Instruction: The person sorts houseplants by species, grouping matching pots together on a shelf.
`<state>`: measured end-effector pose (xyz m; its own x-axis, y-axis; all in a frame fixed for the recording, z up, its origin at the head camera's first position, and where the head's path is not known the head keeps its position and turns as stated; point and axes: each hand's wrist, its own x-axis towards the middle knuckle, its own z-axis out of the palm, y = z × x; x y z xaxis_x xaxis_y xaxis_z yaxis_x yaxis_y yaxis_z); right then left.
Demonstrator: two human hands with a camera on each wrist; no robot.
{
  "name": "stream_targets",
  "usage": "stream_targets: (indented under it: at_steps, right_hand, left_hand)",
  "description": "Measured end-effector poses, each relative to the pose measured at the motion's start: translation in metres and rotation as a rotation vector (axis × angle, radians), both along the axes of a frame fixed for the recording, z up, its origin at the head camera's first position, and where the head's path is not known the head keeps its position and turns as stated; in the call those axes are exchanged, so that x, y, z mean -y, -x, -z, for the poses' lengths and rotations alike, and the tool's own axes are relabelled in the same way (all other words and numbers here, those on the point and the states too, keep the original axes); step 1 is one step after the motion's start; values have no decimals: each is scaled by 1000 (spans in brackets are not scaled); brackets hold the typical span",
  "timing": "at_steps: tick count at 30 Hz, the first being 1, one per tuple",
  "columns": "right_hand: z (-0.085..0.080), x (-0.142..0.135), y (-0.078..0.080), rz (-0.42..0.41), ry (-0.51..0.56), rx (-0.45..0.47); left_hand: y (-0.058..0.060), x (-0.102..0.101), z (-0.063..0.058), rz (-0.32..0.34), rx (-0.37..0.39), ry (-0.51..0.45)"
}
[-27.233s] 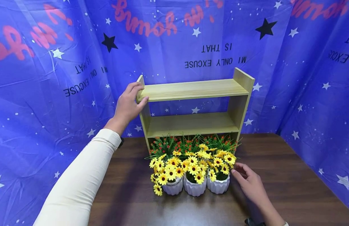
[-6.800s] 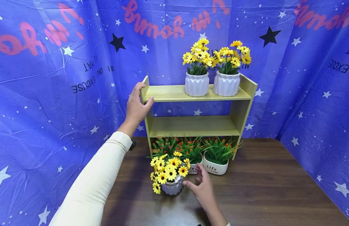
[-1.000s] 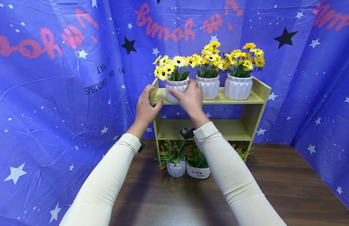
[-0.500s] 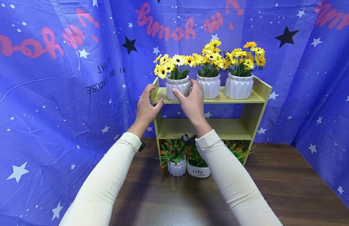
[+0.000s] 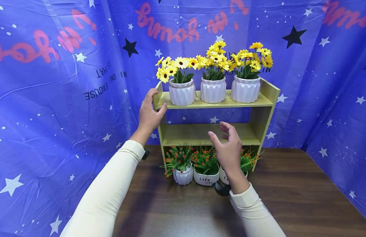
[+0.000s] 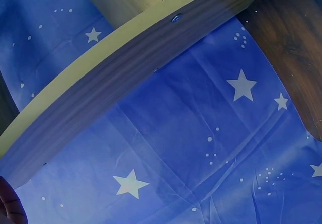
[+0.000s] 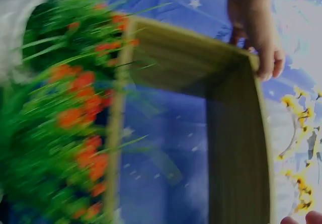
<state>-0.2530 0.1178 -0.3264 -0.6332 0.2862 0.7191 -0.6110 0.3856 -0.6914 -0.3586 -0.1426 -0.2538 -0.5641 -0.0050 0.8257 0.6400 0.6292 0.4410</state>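
Note:
My left hand (image 5: 149,113) grips the upper left corner of a light wooden shelf (image 5: 212,106). Its fingers lie on the side panel and its thumb is at the front edge; the right wrist view shows this hand (image 7: 254,25) at the corner too. On the top board stand three white fluted pots of yellow daisies: the left pot (image 5: 182,93), the middle pot (image 5: 213,91) and the right pot (image 5: 245,89). My right hand (image 5: 229,149) holds nothing, fingers loosely bent, in front of the middle board (image 5: 185,133).
Below stand red-flowered plants: a fluted white pot (image 5: 183,176) at left and two oval pots, the middle oval pot (image 5: 205,179) lettered "Life". My right forearm partly covers the other oval pot. The brown table (image 5: 289,191) extends to the right; a blue star-printed curtain (image 5: 82,131) hangs behind.
The single daisy pot went from the table to the top board's left end, beside the other two. My right hand let go of it and moved down and right. The left hand kept its place.

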Motion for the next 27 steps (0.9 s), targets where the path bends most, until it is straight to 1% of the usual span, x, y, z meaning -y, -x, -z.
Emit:
stream_targets:
  at_steps: [4, 7, 11, 16, 21, 25, 27]
  right_hand:
    - [23, -19, -10, 41, -29, 45]
    - [37, -30, -13, 61, -42, 64]
    - [56, -42, -18, 86, -32, 82]
    - [79, -56, -31, 119, -24, 130]
    - [99, -67, -41, 119, -36, 179]
    - [114, -73, -45, 118, -47, 227]
    - [122, -77, -46, 125, -53, 266]
  left_hand:
    - [0, 1, 0, 0, -3, 0]
    - [0, 0, 0, 4, -8, -4]
    - [0, 0, -1, 5, -2, -6]
    - [0, -1, -1, 13, 6, -10]
    - [0, 0, 0, 2, -13, -8]
    - [1, 1, -1, 4, -12, -10]
    - [2, 1, -1, 7, -6, -8]
